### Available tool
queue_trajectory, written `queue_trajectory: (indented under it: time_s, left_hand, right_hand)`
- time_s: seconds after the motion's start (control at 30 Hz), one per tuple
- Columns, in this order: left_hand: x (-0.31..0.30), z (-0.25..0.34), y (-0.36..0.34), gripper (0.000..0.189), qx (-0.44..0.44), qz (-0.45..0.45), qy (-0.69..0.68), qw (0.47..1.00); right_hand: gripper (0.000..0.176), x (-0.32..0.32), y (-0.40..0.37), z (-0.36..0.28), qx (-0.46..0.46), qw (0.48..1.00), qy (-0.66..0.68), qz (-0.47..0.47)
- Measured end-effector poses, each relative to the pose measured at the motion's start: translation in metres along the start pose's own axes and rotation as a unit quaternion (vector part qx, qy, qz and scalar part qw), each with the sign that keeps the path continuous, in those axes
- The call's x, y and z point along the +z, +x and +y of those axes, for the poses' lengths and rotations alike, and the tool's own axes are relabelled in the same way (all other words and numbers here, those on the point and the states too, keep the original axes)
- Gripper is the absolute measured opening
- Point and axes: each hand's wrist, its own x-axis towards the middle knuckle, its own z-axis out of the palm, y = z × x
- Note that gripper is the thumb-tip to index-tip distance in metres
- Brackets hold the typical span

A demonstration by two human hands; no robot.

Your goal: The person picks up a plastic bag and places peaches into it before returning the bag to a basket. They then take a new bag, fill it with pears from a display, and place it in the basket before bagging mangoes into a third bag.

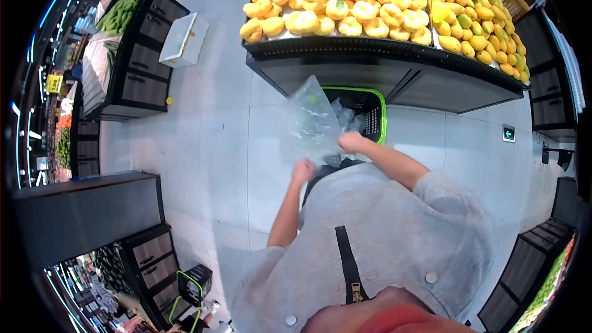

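Note:
A clear plastic bag (313, 117) hangs spread out in front of my body, its far corner pointing toward the fruit stand. My right hand (352, 142) is closed on the bag's right edge. At the bag's near left edge, my left hand (303, 171) is closed too, slightly blurred, and appears to pinch the plastic. No contents show through the bag. Behind and to the right of it, a black shopping basket (383, 117) with a green rim stands on the floor, partly hidden by the bag and my right arm. Crumpled clear plastic (347, 115) lies inside the basket.
Ahead is a black display stand (370, 49) piled with flat yellow peaches (364, 9) and, on the right, yellow mangoes (475, 18). A white box (184, 40) sits on the floor at left, near a stand of green vegetables (123, 12). Another basket (194, 283) is at lower left.

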Motion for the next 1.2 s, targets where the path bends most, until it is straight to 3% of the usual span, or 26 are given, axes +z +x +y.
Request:
queue_trajectory:
  time_s: [0.03, 0.07, 0.13, 0.17, 0.23, 0.27, 0.33, 0.4, 0.43, 0.47, 0.53, 0.57, 0.6, 0.63, 0.67, 0.7, 0.73, 0.77, 0.8, 0.83, 0.93, 1.03, 1.07, 1.13, 1.17, 1.2]
  left_hand:
    - [0.016, -0.006, -0.015, 0.028, 0.042, -0.068, -0.008, 0.997]
    - [0.012, 0.001, -0.019, 0.026, 0.023, -0.093, -0.006, 0.995]
    - [-0.025, 0.012, 0.009, 0.024, -0.037, -0.121, -0.041, 0.991]
    - [-0.055, 0.022, 0.032, 0.024, 0.004, -0.033, 0.040, 0.999]
    - [-0.167, 0.101, 0.046, 0.022, 0.113, 0.065, 0.119, 0.984]
    - [-0.232, 0.147, 0.036, 0.017, 0.222, 0.114, 0.104, 0.963]
    - [-0.342, 0.255, -0.037, 0.010, 0.287, 0.289, 0.114, 0.906]
    - [-0.403, 0.319, -0.114, 0.014, 0.320, 0.469, 0.072, 0.820]
    - [-0.414, 0.330, -0.134, 0.014, 0.393, 0.567, -0.009, 0.724]
    - [-0.419, 0.327, -0.147, 0.015, 0.407, 0.641, -0.016, 0.651]
    - [-0.397, 0.316, -0.142, 0.017, 0.473, 0.676, -0.100, 0.556]
    - [-0.376, 0.295, -0.121, 0.018, 0.495, 0.687, -0.108, 0.521]
    - [-0.347, 0.277, -0.093, 0.019, 0.535, 0.617, -0.145, 0.559]
    - [-0.305, 0.246, -0.064, 0.026, 0.373, 0.629, -0.041, 0.681]
    - [-0.254, 0.205, -0.025, 0.031, 0.360, 0.561, -0.017, 0.745]
    - [-0.193, 0.155, 0.010, 0.032, 0.369, 0.438, 0.013, 0.820]
    - [-0.125, 0.117, 0.023, 0.025, 0.252, 0.323, -0.076, 0.909]
    - [-0.078, 0.109, 0.004, 0.026, 0.200, 0.256, -0.142, 0.935]
    - [-0.030, 0.069, 0.002, 0.030, 0.082, 0.132, -0.045, 0.987]
    - [0.009, 0.030, -0.005, 0.033, 0.038, 0.024, -0.019, 0.999]
    - [0.016, 0.031, -0.007, 0.033, 0.052, -0.001, 0.067, 0.996]
    - [-0.074, 0.103, 0.050, 0.020, 0.123, 0.092, 0.046, 0.987]
    - [-0.117, 0.133, 0.062, 0.015, 0.214, 0.192, -0.004, 0.958]
    - [-0.226, 0.232, 0.029, 0.013, 0.298, 0.306, -0.113, 0.897]
    - [-0.269, 0.269, -0.002, 0.011, 0.320, 0.360, -0.138, 0.866]
    - [-0.301, 0.298, -0.043, 0.013, 0.331, 0.414, -0.180, 0.828]
  right_hand:
    - [0.023, 0.036, -0.008, 0.022, 0.008, 0.999, 0.008, -0.050]
    - [0.021, 0.044, -0.021, 0.031, 0.021, 0.998, 0.004, -0.055]
    - [0.022, -0.014, -0.021, 0.031, 0.059, 0.987, 0.067, -0.135]
    - [0.024, -0.041, -0.015, 0.034, 0.007, 1.000, 0.007, 0.020]
    - [0.019, -0.145, 0.001, 0.021, -0.044, 0.981, 0.003, 0.190]
    - [0.018, -0.225, -0.035, -0.009, -0.107, 0.960, 0.036, 0.257]
    - [0.019, -0.328, -0.090, -0.055, -0.174, 0.886, 0.034, 0.428]
    - [0.018, -0.388, -0.157, -0.094, -0.236, 0.762, 0.046, 0.602]
    - [0.015, -0.403, -0.184, -0.104, -0.286, 0.664, 0.047, 0.689]
    - [0.013, -0.408, -0.200, -0.111, -0.332, 0.554, 0.043, 0.762]
    - [0.012, -0.387, -0.205, -0.107, -0.365, 0.419, 0.006, 0.831]
    - [0.018, -0.365, -0.187, -0.103, -0.354, 0.441, 0.032, 0.824]
    - [0.017, -0.332, -0.165, -0.093, -0.302, 0.529, 0.050, 0.792]
    - [0.016, -0.292, -0.134, -0.079, -0.245, 0.617, 0.070, 0.745]
    - [0.013, -0.240, -0.104, -0.064, -0.195, 0.687, 0.125, 0.689]
    - [0.010, -0.168, -0.061, -0.033, -0.134, 0.762, 0.102, 0.625]
    - [0.017, -0.087, -0.034, -0.009, -0.080, 0.833, 0.153, 0.525]
    - [0.022, -0.029, -0.037, 0.001, 0.027, 0.914, 0.159, 0.372]
    - [0.023, 0.024, -0.030, 0.009, 0.106, 0.952, 0.144, 0.247]
    - [0.024, 0.049, -0.045, 0.009, 0.126, 0.975, 0.125, 0.136]
    - [0.024, 0.037, -0.046, 0.011, 0.157, 0.979, 0.102, 0.076]
    - [0.021, -0.078, -0.030, 0.015, 0.149, 0.950, 0.076, 0.264]
    - [0.019, -0.128, -0.034, 0.012, 0.120, 0.928, 0.077, 0.345]
    - [0.020, -0.232, -0.069, -0.013, 0.065, 0.847, 0.098, 0.518]
    - [0.022, -0.279, -0.108, -0.035, 0.048, 0.819, 0.129, 0.557]
    - [0.024, -0.308, -0.140, -0.051, -0.023, 0.749, 0.146, 0.645]
